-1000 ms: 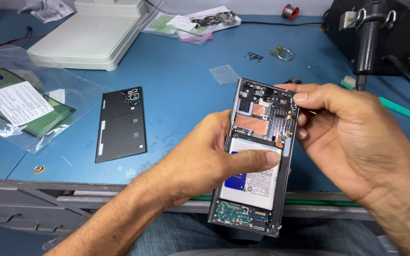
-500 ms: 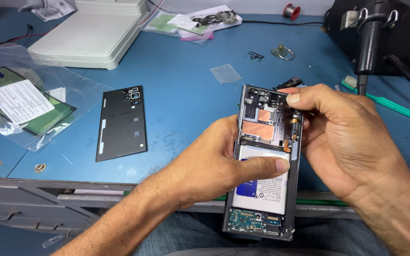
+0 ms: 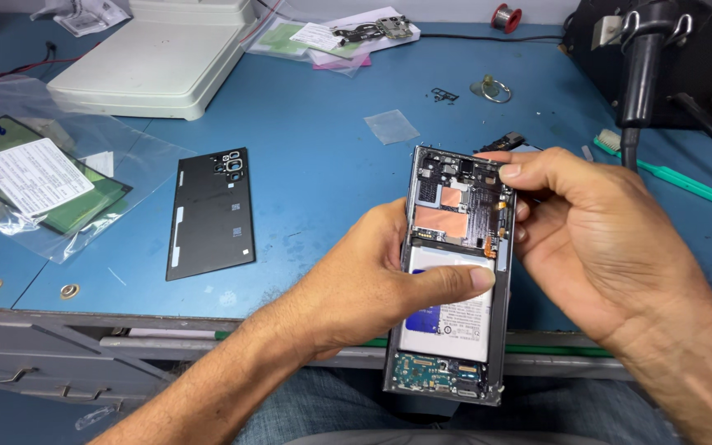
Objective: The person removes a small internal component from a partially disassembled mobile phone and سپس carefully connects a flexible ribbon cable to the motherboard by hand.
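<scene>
Opened phone (image 3: 453,272): held upright above the near table edge, back cover off, copper-coloured shielding and circuit board up top, white battery in the middle, small board at the bottom.
Left hand (image 3: 364,284): wrapped around the phone's left side from behind, thumb laid across the battery, gripping firmly.
Right hand (image 3: 595,239): closed around the phone's upper right edge, index fingertip pressed on the top right corner, other fingers curled behind the frame.
Black back cover (image 3: 210,213): flat on the blue table (image 3: 315,181), well left of the phone, camera cut-outs at the far end.
Clear plastic bag (image 3: 39,185): at the left edge, holding a green sheet and a white label.
White device (image 3: 154,58): far left on the table.
Green toothbrush (image 3: 673,173): right of the hands, lying diagonally.
Small clear film square (image 3: 391,126): on the table beyond the phone.
Metal ring (image 3: 494,88): farther back, beside tiny dark parts.
Black equipment (image 3: 661,49): top right corner.
</scene>
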